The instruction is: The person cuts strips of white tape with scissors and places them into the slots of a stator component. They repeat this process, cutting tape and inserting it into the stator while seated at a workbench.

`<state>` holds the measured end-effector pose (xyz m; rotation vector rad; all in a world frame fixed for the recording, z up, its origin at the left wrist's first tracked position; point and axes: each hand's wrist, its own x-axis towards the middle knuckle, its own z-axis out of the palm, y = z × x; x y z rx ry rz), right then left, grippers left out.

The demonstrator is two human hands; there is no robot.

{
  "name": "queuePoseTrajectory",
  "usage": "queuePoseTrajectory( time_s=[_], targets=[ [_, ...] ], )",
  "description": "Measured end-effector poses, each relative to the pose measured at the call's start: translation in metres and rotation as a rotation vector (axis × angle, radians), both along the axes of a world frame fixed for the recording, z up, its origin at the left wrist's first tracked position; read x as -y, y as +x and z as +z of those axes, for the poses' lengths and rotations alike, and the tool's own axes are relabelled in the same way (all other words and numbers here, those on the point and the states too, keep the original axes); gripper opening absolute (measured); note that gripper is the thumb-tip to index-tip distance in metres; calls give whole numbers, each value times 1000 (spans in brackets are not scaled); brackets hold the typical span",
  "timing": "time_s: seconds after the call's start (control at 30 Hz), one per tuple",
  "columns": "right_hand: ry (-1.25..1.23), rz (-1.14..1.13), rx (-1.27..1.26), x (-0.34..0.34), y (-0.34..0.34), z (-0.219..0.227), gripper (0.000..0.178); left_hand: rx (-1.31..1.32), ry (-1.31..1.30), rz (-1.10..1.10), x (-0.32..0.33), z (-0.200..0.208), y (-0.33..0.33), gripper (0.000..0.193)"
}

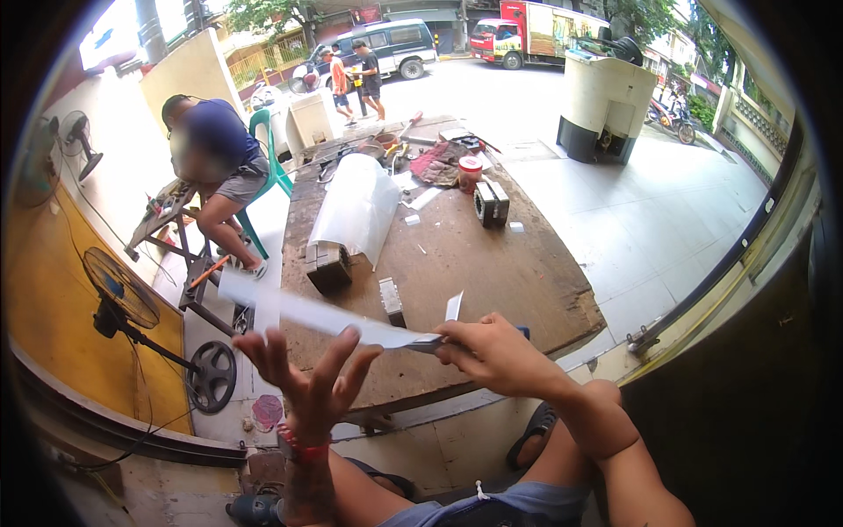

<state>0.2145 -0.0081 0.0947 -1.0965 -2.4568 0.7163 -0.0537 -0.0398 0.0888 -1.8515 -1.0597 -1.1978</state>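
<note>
A long white translucent strip [325, 318] slants across the near end of the wooden table, apparently of plastic sheet or paper. My right hand [496, 356] is closed at the strip's right end, pinching it between thumb and fingers. A dark, narrow edge [426, 344] shows beside those fingertips; its kind is unclear. Open, with its fingers spread, my left hand [307, 378] is raised just in front of the strip's middle; whether it touches the strip I cannot tell. Beyond the strip lie a small metal block [391, 299] and a small white offcut [454, 306].
On the wooden table [518, 290] rest a rolled translucent sheet [356, 206], a dark laminated metal core [328, 268], another core [491, 204], a red-lidded jar [470, 173] and a cloth [436, 164]. Left, a person [215, 145] sits by a bench; a fan [123, 285] stands nearer.
</note>
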Motion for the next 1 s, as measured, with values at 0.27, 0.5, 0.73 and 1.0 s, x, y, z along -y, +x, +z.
queuePoseTrajectory(
  time_s=[0.27,0.5,0.73,1.0],
  targets=[
    [-927,59,-1209,-19,17,-5,39,890,-1450,-815,9,-45,46,50],
    [-803,-101,-1146,-29,21,-21,45,1018,-1403,-610,3,-54,36,29],
    [-1134,-32,-876,-12,-21,-59,50,1175,-1302,-666,-13,-64,33,27],
    [-1101,-60,-886,-17,-16,-70,41,899,-1246,-596,-7,-71,21,27]
  ],
)
